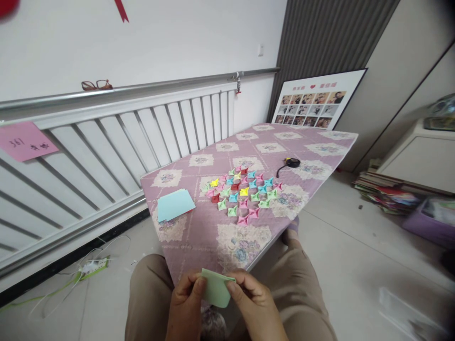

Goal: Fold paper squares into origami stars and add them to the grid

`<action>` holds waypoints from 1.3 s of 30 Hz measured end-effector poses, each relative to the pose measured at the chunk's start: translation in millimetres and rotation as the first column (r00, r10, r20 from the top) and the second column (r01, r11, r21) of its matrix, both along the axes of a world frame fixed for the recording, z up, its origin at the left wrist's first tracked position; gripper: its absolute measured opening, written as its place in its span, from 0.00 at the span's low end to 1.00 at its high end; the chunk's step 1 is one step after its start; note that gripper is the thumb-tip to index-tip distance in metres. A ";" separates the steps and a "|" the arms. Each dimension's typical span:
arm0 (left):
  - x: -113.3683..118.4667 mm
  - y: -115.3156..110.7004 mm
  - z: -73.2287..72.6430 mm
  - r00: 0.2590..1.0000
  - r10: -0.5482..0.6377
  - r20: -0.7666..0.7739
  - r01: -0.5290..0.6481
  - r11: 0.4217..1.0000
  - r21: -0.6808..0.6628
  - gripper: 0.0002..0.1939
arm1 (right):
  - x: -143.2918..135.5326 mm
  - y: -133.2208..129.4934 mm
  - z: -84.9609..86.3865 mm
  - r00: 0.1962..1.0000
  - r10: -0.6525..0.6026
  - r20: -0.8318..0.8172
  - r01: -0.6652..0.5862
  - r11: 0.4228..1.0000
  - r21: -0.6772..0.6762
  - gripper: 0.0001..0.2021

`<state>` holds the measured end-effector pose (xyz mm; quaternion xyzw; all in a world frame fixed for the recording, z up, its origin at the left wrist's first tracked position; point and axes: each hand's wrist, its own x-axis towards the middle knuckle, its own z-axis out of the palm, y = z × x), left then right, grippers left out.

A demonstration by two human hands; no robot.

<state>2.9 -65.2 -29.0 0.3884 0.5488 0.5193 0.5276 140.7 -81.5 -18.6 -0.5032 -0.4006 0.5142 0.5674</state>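
A folded piece of light green paper (216, 290) is held up just past the near edge of the table, above my lap. My left hand (187, 298) pinches its left edge between thumb and fingers. On the opposite edge, my right hand (254, 298) grips the paper the same way. Beyond my hands, several small folded paper shapes (243, 192) in green, pink, blue, red and yellow sit in rows on the table. To their left lies a stack of light blue paper sheets (176, 205).
A floral pink cloth covers the table (199, 232). A black tape measure (293, 163) rests toward its far right. Along the left runs a white radiator (170, 132), with glasses (96, 85) on the pipe above. A green power strip (93, 268) and cables lie on the floor.
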 end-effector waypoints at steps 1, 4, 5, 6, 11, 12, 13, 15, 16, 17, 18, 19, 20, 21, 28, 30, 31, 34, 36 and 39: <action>0.0 -0.1 -0.2 1.000 -0.002 0.006 0.002 1.000 -0.004 0.17 | -0.3 -0.2 0.5 1.000 -0.017 -0.006 0.016 1.000 -0.004 0.17; -0.4 -0.7 -0.8 0.999 -0.009 0.032 0.009 1.000 -0.017 0.16 | -0.6 -0.5 1.6 1.000 -0.023 -0.015 0.023 1.000 -0.006 0.16; -0.5 -0.8 -1.0 0.999 -0.011 0.036 0.012 1.000 -0.016 0.16 | -0.4 -0.3 1.6 1.000 -0.013 -0.013 0.013 1.000 -0.004 0.16; -0.7 -0.9 -1.3 0.999 -0.013 0.038 0.014 1.000 -0.011 0.16 | -0.2 -0.2 1.5 1.000 -0.003 -0.012 0.003 1.000 -0.002 0.16; -0.8 -0.3 -1.6 0.999 -0.017 0.039 0.017 1.000 0.009 0.18 | -1.2 -0.8 2.4 0.998 -0.052 -0.030 0.052 0.999 0.010 0.16; -0.8 -0.1 -1.4 0.999 -0.020 0.044 0.019 1.000 0.010 0.18 | -1.7 -1.1 2.6 0.997 -0.069 -0.030 0.070 0.997 0.014 0.16; -0.7 0.0 -1.0 0.999 -0.024 0.048 0.023 1.000 0.009 0.18 | -2.1 -1.2 2.5 0.996 -0.087 -0.030 0.087 0.996 0.018 0.15; -0.4 -0.2 0.3 0.998 -0.036 0.052 0.036 0.999 0.009 0.17 | -1.9 -0.8 0.8 0.996 -0.092 -0.018 0.092 0.995 0.034 0.14; -0.2 -0.3 1.1 0.998 -0.041 0.052 0.040 0.999 0.012 0.17 | -1.3 -0.2 -0.8 0.997 -0.080 -0.007 0.080 0.996 0.047 0.14; 0.0 -0.6 1.9 0.998 -0.042 0.052 0.041 0.999 0.016 0.17 | -0.4 0.5 -2.7 0.998 -0.066 0.006 0.065 0.996 0.061 0.14; 0.2 -0.8 2.7 0.998 -0.043 0.051 0.042 0.999 0.018 0.17 | 0.7 1.3 -4.7 0.999 -0.051 0.018 0.049 0.996 0.074 0.14; 0.3 -1.1 3.3 0.998 -0.041 0.050 0.040 0.999 0.019 0.18 | 1.6 1.9 -6.6 0.999 -0.039 0.027 0.036 0.996 0.085 0.15; 0.4 -1.3 3.7 0.998 -0.038 0.049 0.037 0.999 0.017 0.18 | 2.4 2.4 -8.0 0.999 -0.031 0.032 0.028 0.996 0.089 0.16; 0.4 -1.4 3.6 0.998 -0.039 0.049 0.038 0.999 0.010 0.18 | 2.7 2.6 -8.8 0.999 -0.031 0.031 0.028 0.996 0.086 0.16; 1.6 0.5 -2.6 0.994 -0.018 0.110 0.023 0.999 -0.047 0.19 | -3.1 1.9 -5.4 0.998 -0.062 -0.033 0.061 0.998 -0.032 0.18; 2.4 0.9 -3.1 0.991 -0.006 0.134 0.014 0.998 -0.056 0.19 | -5.0 3.1 -5.9 0.997 -0.036 -0.064 0.033 0.999 -0.041 0.18; 2.7 0.9 -2.8 0.990 0.004 0.143 0.005 0.998 -0.062 0.19 | -5.5 3.8 -6.5 0.996 -0.020 -0.082 0.017 0.999 -0.042 0.18; 3.1 0.9 -1.4 0.987 0.027 0.159 -0.015 0.997 -0.076 0.20 | -6.1 5.1 -9.0 0.996 0.012 -0.090 -0.017 0.999 -0.046 0.20; 2.8 0.9 -1.1 0.986 0.016 0.167 -0.004 0.997 -0.074 0.19 | -5.5 5.3 -10.8 0.999 0.011 -0.045 -0.013 0.999 -0.044 0.21; 1.9 1.3 -2.2 0.984 -0.004 0.177 0.017 0.998 -0.068 0.18 | -4.5 5.6 -13.2 0.999 -0.018 0.031 0.019 0.999 -0.031 0.21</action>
